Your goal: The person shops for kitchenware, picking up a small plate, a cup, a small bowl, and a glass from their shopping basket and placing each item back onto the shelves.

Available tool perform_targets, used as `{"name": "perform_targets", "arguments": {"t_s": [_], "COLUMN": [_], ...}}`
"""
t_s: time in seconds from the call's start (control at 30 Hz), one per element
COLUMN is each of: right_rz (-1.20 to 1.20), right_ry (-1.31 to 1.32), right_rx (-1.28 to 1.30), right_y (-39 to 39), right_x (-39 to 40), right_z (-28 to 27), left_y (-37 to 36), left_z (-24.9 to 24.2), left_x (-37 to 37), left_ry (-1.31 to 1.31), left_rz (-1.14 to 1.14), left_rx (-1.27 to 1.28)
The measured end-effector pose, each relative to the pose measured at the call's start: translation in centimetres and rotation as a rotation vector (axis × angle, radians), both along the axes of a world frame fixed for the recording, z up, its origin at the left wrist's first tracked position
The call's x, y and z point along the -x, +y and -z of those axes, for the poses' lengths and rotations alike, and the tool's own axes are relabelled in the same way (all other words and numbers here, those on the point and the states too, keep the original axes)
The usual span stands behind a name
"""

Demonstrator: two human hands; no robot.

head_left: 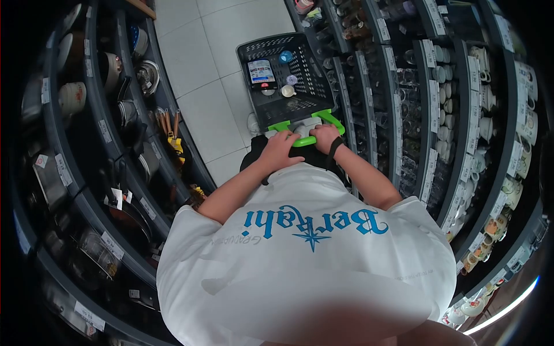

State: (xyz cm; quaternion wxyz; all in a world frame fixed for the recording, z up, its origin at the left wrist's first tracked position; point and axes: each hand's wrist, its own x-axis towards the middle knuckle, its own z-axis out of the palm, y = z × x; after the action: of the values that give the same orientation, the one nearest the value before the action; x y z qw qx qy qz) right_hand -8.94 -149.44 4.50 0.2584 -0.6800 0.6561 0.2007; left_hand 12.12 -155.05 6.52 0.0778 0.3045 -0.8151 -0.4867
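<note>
A dark grey shopping cart [316, 104] with perforated basket walls stands right in front of my body. Its bright green handle [306, 141] points toward me. My right hand [326, 138] is closed around the handle's right part, a dark strap at that wrist. At the handle's left side, my left hand [280, 149] curls its fingers over the bar, partly hiding it. Inside the basket are a dark flat package with a blue-and-white printed front [261, 72], a blue round item [285, 56], a small pale purple item [291, 79] and a white cup [288, 91].
Shelves with pots and pans [72, 98] run along the left, some wooden-handled utensils [168, 122] hanging low. On the right, shelves hold glassware [408, 109] and stacked cups and bowls [447, 106], close beside the cart. A tiled floor [199, 81] stretches ahead to the cart's left.
</note>
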Motion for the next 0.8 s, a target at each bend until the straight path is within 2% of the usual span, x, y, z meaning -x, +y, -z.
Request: {"name": "perform_targets", "arguments": {"t_s": [0.13, 0.2, 0.23, 0.27, 0.33, 0.4, 0.47, 0.5, 0.53, 0.6, 0.67, 0.73, 0.8], "right_rz": [-0.012, 0.047, 0.133, 0.249, 0.373, 0.388, 0.23, 0.155, 0.154, 0.123, 0.116, 0.12, 0.124], "right_ry": [-0.198, -0.735, -0.868, -0.908, -0.894, -0.838, -0.612, -0.511, -0.53, -0.251, -0.106, -0.06, -0.014], "right_rx": [-0.142, -0.362, -0.514, -0.561, -0.546, -0.494, -0.241, -0.212, -0.221, -0.225, -0.35, -0.337, -0.274], "right_y": [-1.5, -2.7, -3.6, -4.1, -6.8, -8.7, -10.2, -10.6, -11.2, -12.2, -14.8, -15.3, -16.1], "right_x": [1.5, 3.4, 4.1, 4.7, 4.9, 5.2, 6.1, 6.7, 7.1, 7.3, 7.0, 7.2, 7.1], "right_z": [-0.3, 0.7, 1.6, 2.4, 2.0, 4.2, 9.2, 12.1, 14.5, 19.5, 22.4, 29.3, 34.1], "left_y": [0.6, 0.3, 0.2, 0.3, 0.4, 1.1, 2.1, 2.3, 2.1, 1.9, 1.7, 1.9, 1.1], "left_z": [2.4, 3.2, 3.8, 4.3, 4.8, 5.7, 6.8, 6.7, 6.4, 5.6, 5.0, 5.0, 4.0], "left_x": [2.1, 3.1, 3.4, 3.6, 3.9, 4.0, 4.1, 4.2, 4.2, 4.3, 4.3, 4.1, 4.3], "left_ry": [-0.031, -0.09, -0.091, -0.047, -0.005, 0.015, -0.005, 0.008, 0.018, 0.006, -0.016, 0.053, 0.014], "left_rz": [0.067, 0.128, 0.112, 0.102, 0.066, 0.022, 0.017, -0.017, -0.022, -0.027, -0.029, -0.087, -0.074], "left_rx": [-0.061, 0.028, 0.025, 0.02, -0.062, -0.071, -0.092, -0.085, -0.096, -0.138, -0.185, -0.253, -0.337]}}
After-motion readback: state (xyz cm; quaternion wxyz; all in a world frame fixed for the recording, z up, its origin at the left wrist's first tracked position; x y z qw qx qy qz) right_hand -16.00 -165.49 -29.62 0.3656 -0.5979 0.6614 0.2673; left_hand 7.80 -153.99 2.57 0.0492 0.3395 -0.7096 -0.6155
